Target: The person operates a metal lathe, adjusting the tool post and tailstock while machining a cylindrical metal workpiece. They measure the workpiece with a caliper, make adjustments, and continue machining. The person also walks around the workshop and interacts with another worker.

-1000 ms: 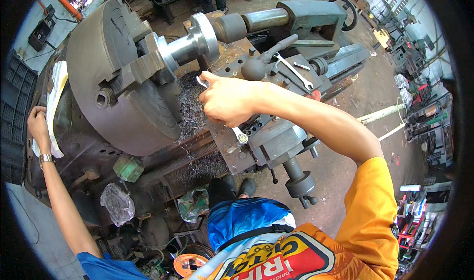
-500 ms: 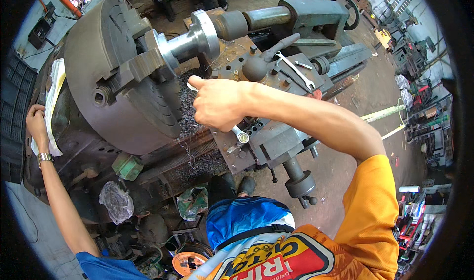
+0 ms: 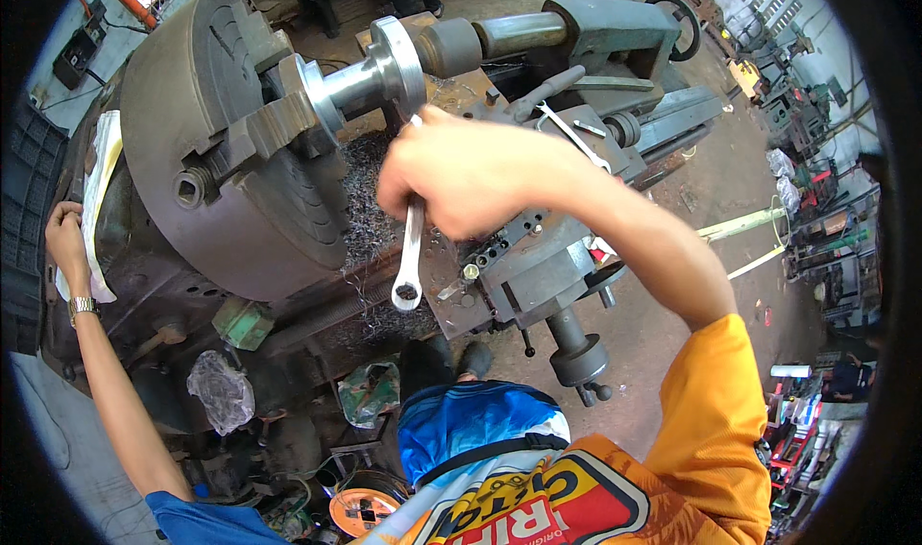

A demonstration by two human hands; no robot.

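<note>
Up in the upper left of the frame sits the big lathe chuck (image 3: 230, 142), its jaws clamping a shiny steel workpiece (image 3: 370, 74). At centre, my right hand (image 3: 471, 180) is clenched around a silver wrench (image 3: 410, 262), whose ring end hangs down over the swarf-covered carriage (image 3: 519, 266). At far left, my left hand (image 3: 65, 238) grips a white rag (image 3: 96, 175).

A shiny silver combination wrench (image 3: 411, 257) is clasped at its upper part in the person's right hand (image 3: 461, 182). It hangs nearly upright, its ring end lowest, just right of the large grey lathe chuck (image 3: 226, 151) and over a heap of dark metal shavings. Its top end pokes out above the fist, near the polished steel workpiece (image 3: 370, 74).
</note>
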